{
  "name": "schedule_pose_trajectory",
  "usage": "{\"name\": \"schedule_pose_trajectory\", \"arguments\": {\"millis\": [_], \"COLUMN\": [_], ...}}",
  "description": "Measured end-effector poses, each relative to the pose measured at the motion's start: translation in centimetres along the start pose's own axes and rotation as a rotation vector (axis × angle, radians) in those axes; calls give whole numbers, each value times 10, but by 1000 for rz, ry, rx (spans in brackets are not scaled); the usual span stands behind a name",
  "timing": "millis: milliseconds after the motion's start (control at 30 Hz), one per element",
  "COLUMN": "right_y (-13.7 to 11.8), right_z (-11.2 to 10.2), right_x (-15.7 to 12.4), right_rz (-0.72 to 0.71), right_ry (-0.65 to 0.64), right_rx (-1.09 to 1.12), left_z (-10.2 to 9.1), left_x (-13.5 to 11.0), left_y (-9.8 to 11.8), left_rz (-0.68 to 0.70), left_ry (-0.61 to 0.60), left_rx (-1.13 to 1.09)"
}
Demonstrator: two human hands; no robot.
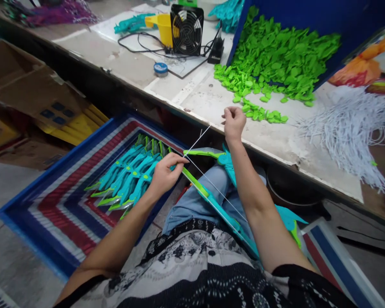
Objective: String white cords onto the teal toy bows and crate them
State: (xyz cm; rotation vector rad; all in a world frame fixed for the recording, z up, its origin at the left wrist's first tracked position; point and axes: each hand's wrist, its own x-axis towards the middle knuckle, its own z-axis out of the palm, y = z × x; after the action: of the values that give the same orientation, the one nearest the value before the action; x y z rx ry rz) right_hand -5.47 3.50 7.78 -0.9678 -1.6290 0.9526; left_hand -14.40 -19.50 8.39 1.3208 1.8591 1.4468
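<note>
A turquoise plastic piece with green ends, shaped like a toy bow (216,206), rests across my lap. My left hand (168,171) is closed in a pinch at its green tip, on a white string (197,140). One end of that string sticks up to the right; a long stretch runs down along the bow. My right hand (234,123) is raised at the table's front edge, thumb and fingers pinched together. Whatever it may hold is too small to make out. Small green plastic pieces (265,113) lie just beyond it.
Left of my legs, a blue-rimmed tray with striped lining (62,214) holds several turquoise-and-green pieces (131,171). A blue bin (239,36) spills green parts on the worktable (192,87). White strings (346,128) lie at right, a black fan (186,30) and yellow cup (164,30) behind.
</note>
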Motion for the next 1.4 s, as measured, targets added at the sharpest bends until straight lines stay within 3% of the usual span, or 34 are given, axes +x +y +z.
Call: {"name": "schedule_pose_trajectory", "arguments": {"millis": [133,200,300,367,433,600,733,933,1067,1167,1400], "right_y": [-46,-56,-52,-47,-47,-58,-63,-62,-61,-59,-58], "right_z": [4,10,16,20,22,22,21,25,21,18,13], "right_x": [-73,-112,-136,-134,-129,-122,-117,-115,-113,-106,-90], "right_rz": [-344,-448,-436,-383,-327,-209,-203,-234,-387,-514,-566], "right_ry": [-299,-347,-348,-359,-367,-312,-310,-406,-400,-405,-570], "right_rx": [31,5,0,34,78,149,169,253,203,127,121], "left_z": [4,0,-16,-27,-32,-23,-22,-17,-8,-8,-15], "left_x": [32,47,56,54,49,38,35,34,37,38,36], "left_y": [4,7,15,23,29,32,28,30,28,23,15], "left_rz": [-291,-398,-364,-276,-243,-472,-531,-505,-519,-567,-622], "left_ry": [-4,51,30,18,50,116,76,120,222,158,91], "left_rx": [-323,-457,-255,3,79,-486,-598,-610,-704,-799,-889]}}
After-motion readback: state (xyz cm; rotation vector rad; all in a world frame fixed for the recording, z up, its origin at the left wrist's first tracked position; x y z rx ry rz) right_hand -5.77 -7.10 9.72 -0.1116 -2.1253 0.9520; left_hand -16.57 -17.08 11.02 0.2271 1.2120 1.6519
